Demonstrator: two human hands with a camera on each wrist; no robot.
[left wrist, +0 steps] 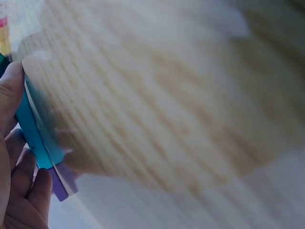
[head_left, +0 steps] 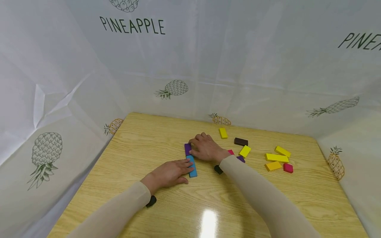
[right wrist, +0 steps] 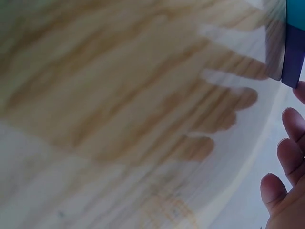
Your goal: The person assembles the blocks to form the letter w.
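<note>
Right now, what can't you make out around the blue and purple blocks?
- Head view: right hand covers most of the purple block; its grip is hidden.
- Red block: mostly behind the right wrist.
- Left wrist view: motion blur; blue block partly behind fingers.
- Right wrist view: blocks cut off at the frame's edge.

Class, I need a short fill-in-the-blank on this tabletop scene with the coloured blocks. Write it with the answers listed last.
1. The left hand touches the long ____ block.
2. The right hand rests on a ____ block.
3. The blocks lie on a ____ table.
4. The word printed on the white sheet is ____.

Missing words: blue; purple; wooden; PINEAPPLE
</note>
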